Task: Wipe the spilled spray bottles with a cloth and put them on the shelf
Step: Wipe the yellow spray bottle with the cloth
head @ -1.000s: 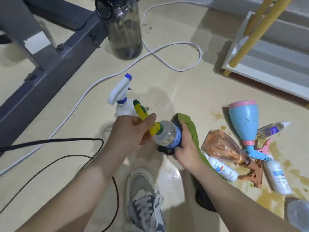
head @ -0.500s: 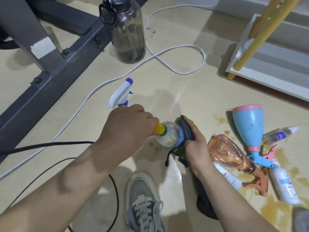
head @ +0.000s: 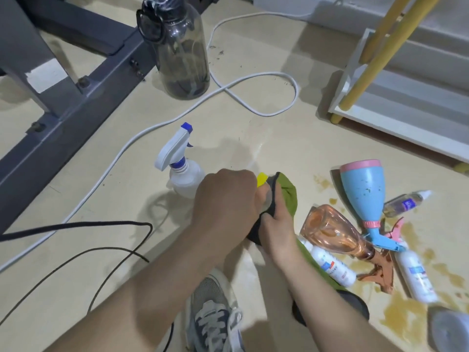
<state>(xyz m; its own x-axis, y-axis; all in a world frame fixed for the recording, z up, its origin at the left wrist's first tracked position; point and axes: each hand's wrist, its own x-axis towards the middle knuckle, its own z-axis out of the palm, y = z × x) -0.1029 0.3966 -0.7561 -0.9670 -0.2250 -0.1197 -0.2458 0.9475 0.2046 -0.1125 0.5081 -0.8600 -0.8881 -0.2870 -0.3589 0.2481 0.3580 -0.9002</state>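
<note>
White spray bottle [head: 186, 177] stands on the floor, far left. Next to it, left hand [head: 225, 199] grips the yellow-topped bottle [head: 262, 179], and right hand [head: 278, 226] clutches the green cloth [head: 288, 196] round it. Orange bottle [head: 330, 229] and blue bottle [head: 363, 189] lie in the spill, shelf [head: 406, 105] beyond.

One wide-angle camera, worn on the person's head, faces forward and down at the glossy cream floor [head: 279, 138], close above the left hand [head: 225, 201] and right hand [head: 278, 224]; its lower-right corner seems blurred.
</note>
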